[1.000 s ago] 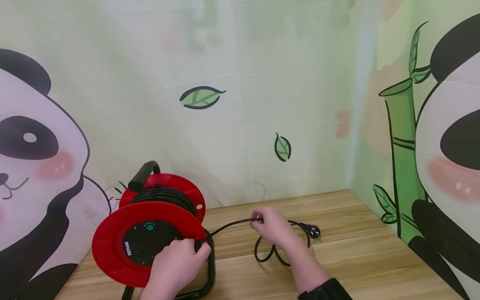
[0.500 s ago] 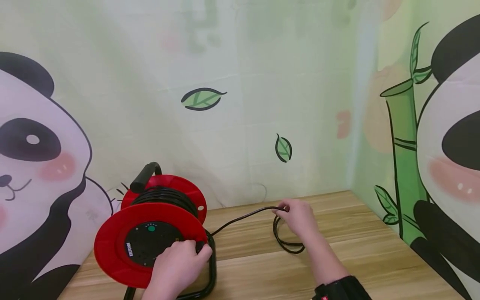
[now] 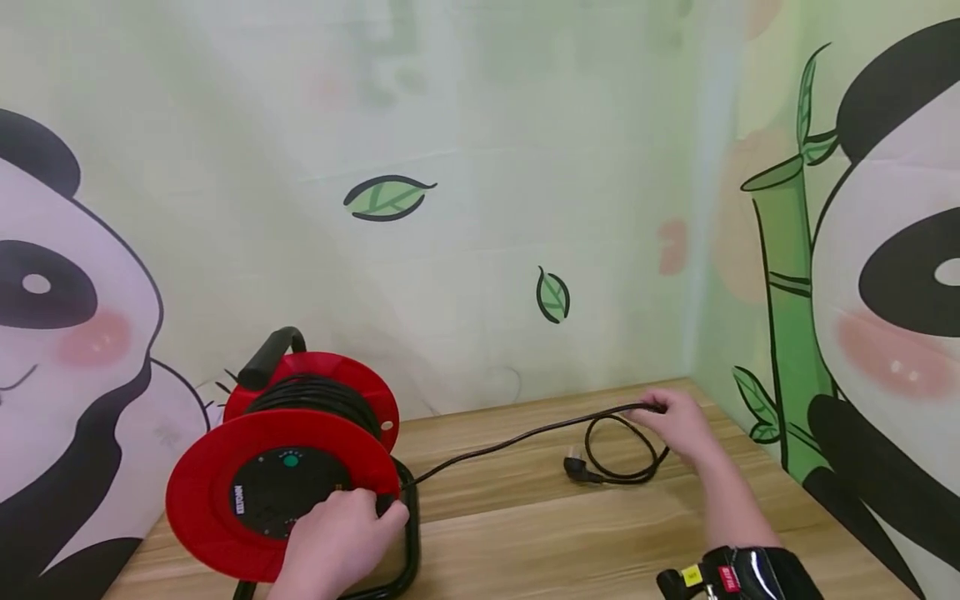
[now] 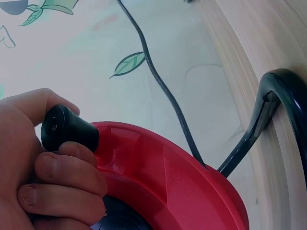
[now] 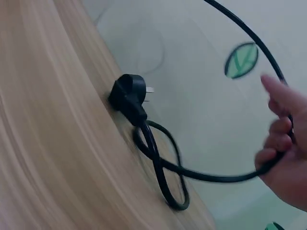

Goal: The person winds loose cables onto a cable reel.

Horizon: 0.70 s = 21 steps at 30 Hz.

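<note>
A red cable reel (image 3: 202,500) wound with black cable stands at the left of the table. My left hand (image 3: 333,537) grips the black knob (image 4: 72,129) on the reel's front flange, with thumb and fingers curled round it in the left wrist view. Out to the right, my right hand (image 3: 678,425) holds the black cable (image 3: 517,437), which runs from the reel in a nearly straight line. Beyond that grip the cable loops back to its black plug (image 3: 581,471), which lies on the table. Metal pins show on the plug (image 5: 132,93) in the right wrist view.
The reel has a black tube frame (image 3: 408,550) and a black carrying handle (image 3: 270,358) on top. Under everything is a wood-grain table (image 3: 510,533). A printed panda backdrop (image 3: 465,275) rises behind and at the right side.
My right hand has moved to the right with the cable, and more of it stretches out from the reel. The plug and loop have shifted. My left hand stays at the knob.
</note>
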Each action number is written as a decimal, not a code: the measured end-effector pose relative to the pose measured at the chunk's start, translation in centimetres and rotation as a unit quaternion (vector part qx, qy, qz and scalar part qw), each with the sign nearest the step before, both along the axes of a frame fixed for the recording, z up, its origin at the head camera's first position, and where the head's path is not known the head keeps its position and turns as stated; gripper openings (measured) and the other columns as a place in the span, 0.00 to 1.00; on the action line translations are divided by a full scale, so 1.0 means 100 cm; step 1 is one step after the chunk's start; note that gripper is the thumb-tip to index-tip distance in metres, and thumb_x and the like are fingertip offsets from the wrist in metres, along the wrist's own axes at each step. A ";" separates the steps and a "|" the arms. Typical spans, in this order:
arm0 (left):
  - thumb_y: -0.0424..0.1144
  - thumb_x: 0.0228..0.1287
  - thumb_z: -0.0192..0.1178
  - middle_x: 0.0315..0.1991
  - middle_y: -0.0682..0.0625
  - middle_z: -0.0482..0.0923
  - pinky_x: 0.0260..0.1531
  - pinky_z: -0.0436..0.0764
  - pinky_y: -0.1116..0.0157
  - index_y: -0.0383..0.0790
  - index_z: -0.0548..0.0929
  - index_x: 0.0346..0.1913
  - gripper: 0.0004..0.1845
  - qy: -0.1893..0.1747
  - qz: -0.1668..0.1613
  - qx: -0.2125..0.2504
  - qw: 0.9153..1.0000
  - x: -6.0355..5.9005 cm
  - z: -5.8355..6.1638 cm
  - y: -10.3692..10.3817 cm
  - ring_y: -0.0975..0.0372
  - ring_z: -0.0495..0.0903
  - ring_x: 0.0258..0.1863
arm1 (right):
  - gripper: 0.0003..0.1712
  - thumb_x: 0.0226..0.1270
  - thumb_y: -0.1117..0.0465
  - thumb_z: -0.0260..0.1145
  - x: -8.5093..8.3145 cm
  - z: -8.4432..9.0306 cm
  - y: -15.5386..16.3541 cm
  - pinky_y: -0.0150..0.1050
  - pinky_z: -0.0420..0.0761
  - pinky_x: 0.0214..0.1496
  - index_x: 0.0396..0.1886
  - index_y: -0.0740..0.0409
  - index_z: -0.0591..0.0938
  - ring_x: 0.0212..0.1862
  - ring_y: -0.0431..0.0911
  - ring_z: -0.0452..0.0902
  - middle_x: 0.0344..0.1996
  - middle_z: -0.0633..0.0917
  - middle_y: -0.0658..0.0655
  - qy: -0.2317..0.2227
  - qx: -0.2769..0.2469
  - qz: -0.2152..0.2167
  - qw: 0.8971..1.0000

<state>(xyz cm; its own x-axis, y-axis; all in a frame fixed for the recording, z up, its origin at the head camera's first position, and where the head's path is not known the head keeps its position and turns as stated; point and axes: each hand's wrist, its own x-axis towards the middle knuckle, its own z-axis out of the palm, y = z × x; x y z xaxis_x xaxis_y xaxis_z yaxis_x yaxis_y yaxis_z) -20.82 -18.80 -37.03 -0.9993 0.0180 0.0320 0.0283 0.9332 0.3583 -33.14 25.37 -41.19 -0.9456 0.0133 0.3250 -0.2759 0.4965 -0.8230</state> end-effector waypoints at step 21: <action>0.51 0.67 0.53 0.13 0.49 0.71 0.22 0.67 0.59 0.44 0.76 0.18 0.21 -0.008 0.007 0.019 1.000 0.003 0.002 0.001 0.56 0.71 0.17 | 0.30 0.68 0.39 0.68 0.002 0.004 -0.010 0.40 0.69 0.33 0.47 0.63 0.85 0.35 0.49 0.67 0.32 0.78 0.57 0.010 -0.011 -0.034 0.999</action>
<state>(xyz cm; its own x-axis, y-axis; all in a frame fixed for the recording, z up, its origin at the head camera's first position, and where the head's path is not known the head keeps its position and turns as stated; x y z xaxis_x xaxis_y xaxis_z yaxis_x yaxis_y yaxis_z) -20.54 -18.74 -36.86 -0.9999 0.0036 0.0164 0.0098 0.9190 0.3942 -32.92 24.39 -40.77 -0.9354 0.0840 0.3434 -0.2597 0.4956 -0.8288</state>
